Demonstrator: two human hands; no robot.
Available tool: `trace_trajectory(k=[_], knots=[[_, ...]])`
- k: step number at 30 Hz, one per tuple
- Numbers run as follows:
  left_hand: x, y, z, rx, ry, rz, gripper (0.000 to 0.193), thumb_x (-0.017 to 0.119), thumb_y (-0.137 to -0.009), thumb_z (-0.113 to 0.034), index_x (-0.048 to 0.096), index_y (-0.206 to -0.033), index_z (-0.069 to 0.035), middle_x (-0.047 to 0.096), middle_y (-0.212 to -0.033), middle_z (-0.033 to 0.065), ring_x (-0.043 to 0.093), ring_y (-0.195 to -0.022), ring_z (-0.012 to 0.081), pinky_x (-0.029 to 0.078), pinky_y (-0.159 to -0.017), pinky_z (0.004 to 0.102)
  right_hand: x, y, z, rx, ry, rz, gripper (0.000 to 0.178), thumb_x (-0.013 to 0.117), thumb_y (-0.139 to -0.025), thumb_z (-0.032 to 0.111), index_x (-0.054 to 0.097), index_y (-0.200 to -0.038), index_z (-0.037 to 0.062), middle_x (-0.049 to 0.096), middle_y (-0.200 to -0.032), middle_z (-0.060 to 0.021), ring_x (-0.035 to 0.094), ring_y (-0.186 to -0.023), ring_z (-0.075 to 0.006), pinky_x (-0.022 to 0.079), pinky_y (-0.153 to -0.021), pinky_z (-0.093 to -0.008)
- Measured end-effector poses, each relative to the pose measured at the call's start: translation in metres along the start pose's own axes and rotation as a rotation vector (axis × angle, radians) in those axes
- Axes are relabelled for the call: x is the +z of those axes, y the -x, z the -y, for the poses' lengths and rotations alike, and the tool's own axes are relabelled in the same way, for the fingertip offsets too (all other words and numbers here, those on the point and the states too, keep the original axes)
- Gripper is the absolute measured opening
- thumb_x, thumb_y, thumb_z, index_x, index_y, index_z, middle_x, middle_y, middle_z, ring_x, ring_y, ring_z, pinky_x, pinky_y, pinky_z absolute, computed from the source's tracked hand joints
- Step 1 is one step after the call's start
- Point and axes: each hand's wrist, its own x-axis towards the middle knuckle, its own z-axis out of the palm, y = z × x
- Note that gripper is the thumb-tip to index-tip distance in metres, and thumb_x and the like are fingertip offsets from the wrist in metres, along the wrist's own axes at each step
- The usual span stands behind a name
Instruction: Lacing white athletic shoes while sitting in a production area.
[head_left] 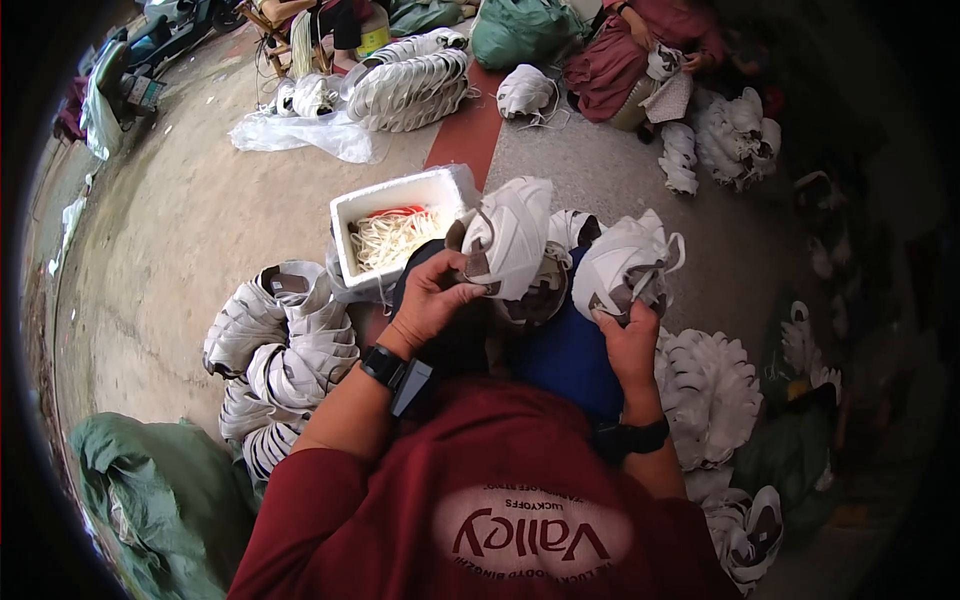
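Note:
My left hand (437, 300) pinches the edge of a white shoe upper (517, 235) with a grey-brown lining, held up over my lap. In my right hand (630, 343) is a second white shoe upper (622, 262), gripped at its grey opening; a white lace loops out at its right side. Between the two, a further shoe upper (545, 288) with a dark inside rests at my legs, partly hidden. Just beyond my left hand stands a white foam box (345, 232), and cream shoelaces (390, 240) with something red lie in it.
Nested white shoe uppers (300, 372) curve along the floor at left, beside a green sack (150, 480). Another stack (708, 395) lies right. Ahead are a long bundle of uppers (415, 90), a green bag (525, 35) and a seated person (615, 75) handling a shoe.

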Motion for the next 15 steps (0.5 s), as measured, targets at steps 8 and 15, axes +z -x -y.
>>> trace_trajectory(k=[8, 15], knots=[[-0.023, -0.003, -0.010, -0.044, 0.079, -0.143, 0.024, 0.072, -0.074, -0.001, 0.056, -0.091, -0.004, 0.058, -0.088, -0.0026, 0.051, -0.083, 0.0059, 0.043, -0.077, 0.0218, 0.098, -0.009, -0.042, -0.178, 0.380, 0.609, 0.025, 0.068, -0.069, 0.010, 0.056, -0.089, 0.0011, 0.056, -0.088, -0.0189, 0.052, -0.089, -0.0373, 0.042, -0.078, -0.0446], [0.007, -0.003, -0.037, 0.162, -0.375, 0.151, 0.027, 0.075, -0.070, -0.006, 0.056, -0.090, -0.003, 0.058, -0.086, 0.0024, 0.054, -0.081, 0.0122, 0.044, -0.075, 0.0264, 0.098, 0.003, -0.039, -0.294, 0.283, 0.466, 0.017, 0.063, -0.071, 0.007, 0.058, -0.087, 0.0007, 0.058, -0.087, -0.0228, 0.056, -0.085, -0.0410, 0.046, -0.075, -0.0424]])
